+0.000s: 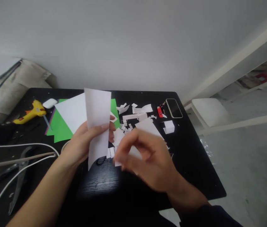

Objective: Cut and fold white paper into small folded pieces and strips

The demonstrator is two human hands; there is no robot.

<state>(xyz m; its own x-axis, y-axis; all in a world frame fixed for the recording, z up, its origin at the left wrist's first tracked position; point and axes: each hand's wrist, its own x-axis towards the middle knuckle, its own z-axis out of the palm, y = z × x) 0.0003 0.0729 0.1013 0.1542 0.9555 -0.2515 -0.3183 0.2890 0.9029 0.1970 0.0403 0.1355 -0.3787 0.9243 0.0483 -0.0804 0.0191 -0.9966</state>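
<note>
My left hand (82, 140) grips a white paper strip (98, 113), held upright, thumb on its near face and fingers behind. To its right, my right hand (147, 157) is closed, thumb and index fingertips together, a little blurred by motion. A bit of white shows by those fingertips, but I cannot tell whether it is held or lies beyond them. Behind both hands, white paper scraps (143, 109) and a larger white paper piece (149, 126) lie on the black table (128, 192). A small folded paper box (169, 126) stands on the right.
A yellow glue gun (33, 112), a white earbud case (49, 103), green sheets (61, 134) and a white sheet (73, 108) lie at left. Scissors (20, 179) and white cables (29, 145) are near left. A red lighter-like item (159, 112) and a phone (174, 108) sit back right.
</note>
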